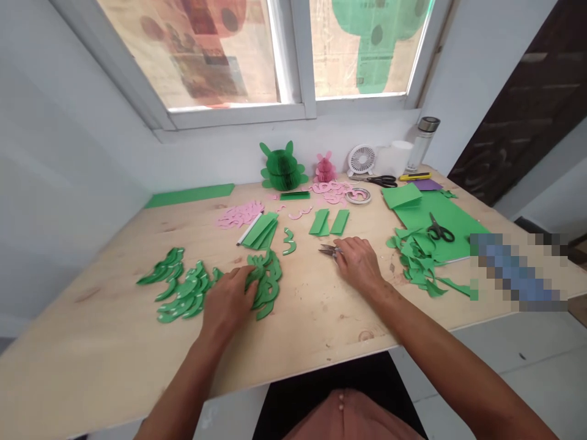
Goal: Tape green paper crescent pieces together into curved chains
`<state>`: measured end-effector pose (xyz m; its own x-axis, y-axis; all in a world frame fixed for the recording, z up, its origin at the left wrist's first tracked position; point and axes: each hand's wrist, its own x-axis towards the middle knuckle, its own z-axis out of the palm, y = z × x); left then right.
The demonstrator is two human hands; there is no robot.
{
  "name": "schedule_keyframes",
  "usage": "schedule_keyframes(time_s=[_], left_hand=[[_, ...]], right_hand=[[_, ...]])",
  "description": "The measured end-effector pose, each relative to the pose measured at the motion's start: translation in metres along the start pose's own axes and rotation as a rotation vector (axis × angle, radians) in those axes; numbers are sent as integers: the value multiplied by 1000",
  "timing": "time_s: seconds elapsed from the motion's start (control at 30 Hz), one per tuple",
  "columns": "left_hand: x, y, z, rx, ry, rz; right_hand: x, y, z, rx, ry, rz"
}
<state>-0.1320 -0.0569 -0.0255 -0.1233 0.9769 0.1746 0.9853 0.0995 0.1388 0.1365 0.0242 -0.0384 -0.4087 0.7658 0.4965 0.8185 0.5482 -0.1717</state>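
My left hand (230, 299) lies on the left side of a loose pile of curved green paper cutouts (267, 284), its thumb and fingers closed on the edge pieces. To its left are more green cutouts (190, 293) with pale marks. My right hand (360, 261) rests on the table, wrapped round small thread snips (328, 250) whose blades point left. A single wavy green cutout (289, 242) sits between the hands. Beyond them are folded green strips (320, 222) and a folded green stack (262, 232) with a white pen (249, 228) along its edge.
Green scraps (416, 256) and black scissors (440, 229) lie at right by a green sheet (458, 223). Pink cutouts (241, 214) and a tape roll (358, 195) are farther back. A green paper animal (283, 168), a fan (362, 160) and a bottle (422, 143) stand by the wall.
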Motion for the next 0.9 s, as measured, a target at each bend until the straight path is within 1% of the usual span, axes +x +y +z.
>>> schedule_keyframes(time_s=[0.17, 0.3, 0.4, 0.5, 0.6, 0.67, 0.77, 0.9], left_hand=[[0, -4, 3, -100, 10, -17], [2, -9, 5, -233, -1, -74], [3, -12, 7, -289, -5, -110], [2, -10, 5, -267, 33, -72], [-1, -4, 2, -178, 94, 5], [-2, -1, 0, -113, 112, 32], [-3, 2, -2, -78, 97, 38], [-1, 2, -4, -120, 84, 40]], right_hand=[[0, 0, 0, 13, 6, 2], [0, 1, 1, 25, 12, 5], [0, 0, 1, 29, 3, 7], [1, -1, -1, 27, -11, 14], [1, -2, -3, 27, -24, 15], [1, -2, -3, 30, -28, 14], [0, -2, -3, 27, -26, 16], [0, -2, -1, 11, -24, 17]])
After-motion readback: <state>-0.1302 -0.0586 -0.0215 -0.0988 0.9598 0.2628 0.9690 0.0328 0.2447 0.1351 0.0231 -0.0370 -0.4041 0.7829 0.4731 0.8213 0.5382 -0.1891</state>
